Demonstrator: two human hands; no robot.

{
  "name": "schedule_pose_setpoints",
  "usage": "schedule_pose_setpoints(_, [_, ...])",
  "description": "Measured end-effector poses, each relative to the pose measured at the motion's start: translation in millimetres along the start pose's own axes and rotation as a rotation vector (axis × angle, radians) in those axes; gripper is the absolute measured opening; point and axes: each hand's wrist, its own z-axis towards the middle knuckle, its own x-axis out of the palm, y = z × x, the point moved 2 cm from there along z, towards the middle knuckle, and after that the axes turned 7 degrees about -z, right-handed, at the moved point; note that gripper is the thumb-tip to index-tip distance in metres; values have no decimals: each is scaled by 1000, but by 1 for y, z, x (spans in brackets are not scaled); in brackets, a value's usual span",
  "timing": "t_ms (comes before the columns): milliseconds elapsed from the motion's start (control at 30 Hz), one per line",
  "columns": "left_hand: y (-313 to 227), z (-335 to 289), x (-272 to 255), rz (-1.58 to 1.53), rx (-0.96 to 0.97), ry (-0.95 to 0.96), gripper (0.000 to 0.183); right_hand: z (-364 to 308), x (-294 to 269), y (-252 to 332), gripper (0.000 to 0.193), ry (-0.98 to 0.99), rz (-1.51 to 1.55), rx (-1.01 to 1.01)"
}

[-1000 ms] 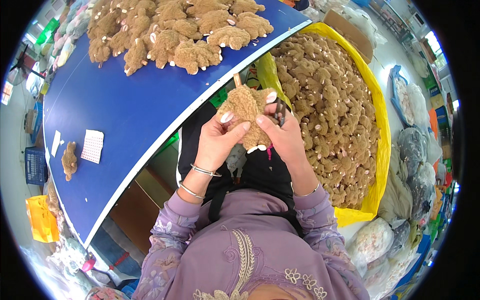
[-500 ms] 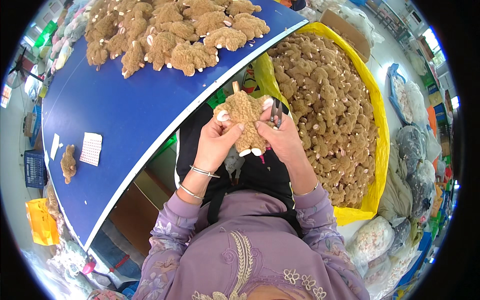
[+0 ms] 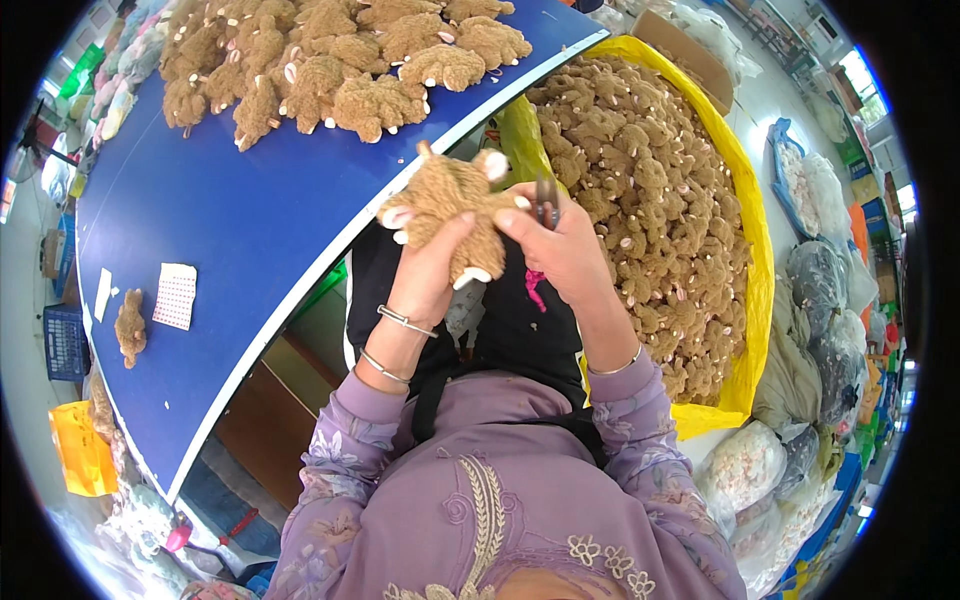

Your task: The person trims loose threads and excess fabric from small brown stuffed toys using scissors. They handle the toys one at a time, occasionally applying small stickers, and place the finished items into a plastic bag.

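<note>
A limp brown plush animal skin (image 3: pixel 447 198) with white-lined ears and white feet is held above my lap, tilted to the left. My left hand (image 3: pixel 426 268) grips its body, the thumb lying across the fur. With finger and thumb, my right hand (image 3: pixel 562 250) pinches one white-tipped limb on its right side. Dark thread snips (image 3: pixel 546 202) are also tucked in the right hand, blurred, their blades pointing up. A bright pink cord (image 3: pixel 535 290) dangles below that hand.
Similar skins form a pile (image 3: pixel 330 75) on the blue table (image 3: pixel 230 230); a small plush (image 3: pixel 130 328) and a dotted paper sheet (image 3: pixel 175 296) lie nearer. To my right stands a yellow sack (image 3: pixel 760 290) full of skins (image 3: pixel 650 220). Clear bags (image 3: pixel 740 465) crowd the far right.
The plush has shifted left and up and turned to a tilt. My right hand has moved from its body to a limb at its side.
</note>
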Motion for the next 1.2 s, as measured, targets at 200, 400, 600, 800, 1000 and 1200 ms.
schedule_pose_setpoints(200, [0,7,7,-122,81,-94,34,-40,11,0,12,-92,-260,-294])
schedule_pose_setpoints(400, [5,1,22,42,209,-90,41,-32,27,-3,18,-138,-448,-432])
schedule_pose_setpoints(600, [4,-1,18,-40,171,-118,39,-25,11,-5,8,-118,93,-73])
schedule_pose_setpoints(800, [-3,5,25,-60,86,-224,34,-38,17,-7,8,-180,30,-273])
schedule_pose_setpoints(1000, [11,7,14,-116,168,-178,34,-39,24,9,20,-1,-668,-632])
schedule_pose_setpoints(1200, [15,4,20,-129,209,-102,40,-38,20,4,13,-57,-561,-419])
